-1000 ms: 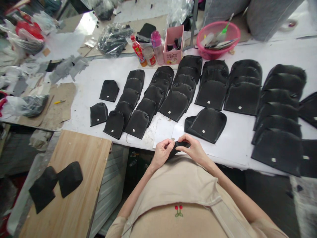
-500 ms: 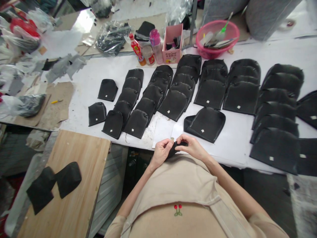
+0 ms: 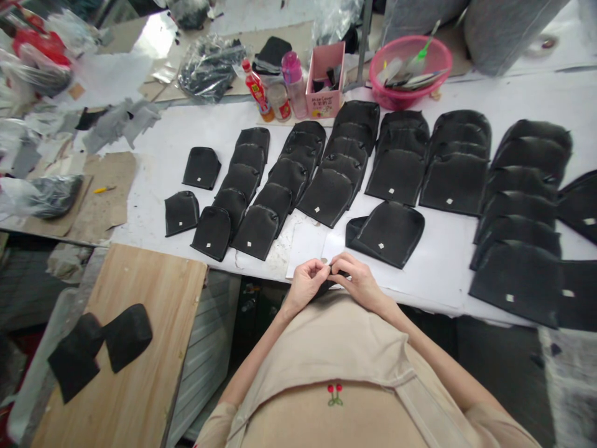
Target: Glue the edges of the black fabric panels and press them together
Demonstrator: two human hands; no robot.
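Observation:
Close to my apron, at the table's front edge, both hands pinch a small black fabric piece (image 3: 325, 287). My left hand (image 3: 306, 285) is closed on its left side, thumb and forefinger together at the top. From the other side my right hand (image 3: 357, 280) grips it with bent fingers, its fingertips meeting the left ones. Most of the piece is hidden by the hands. Just beyond them lies a black pouch-like piece (image 3: 389, 231) with a small pale square label. White paper (image 3: 305, 246) lies under and beside that spot.
Overlapping rows of black pieces (image 3: 259, 230) cover the white table. Behind them stand bottles (image 3: 293, 84), a pink box (image 3: 325, 102) and a pink basket (image 3: 408, 96) of tools. At left, a wooden board (image 3: 153, 311) carries more black pieces (image 3: 128, 336); a yellow cutter (image 3: 103, 189) lies beyond.
My right hand has moved slightly left and its fingers have drawn in against my left fingertips. The black piece between them shows less. The view has shifted slightly.

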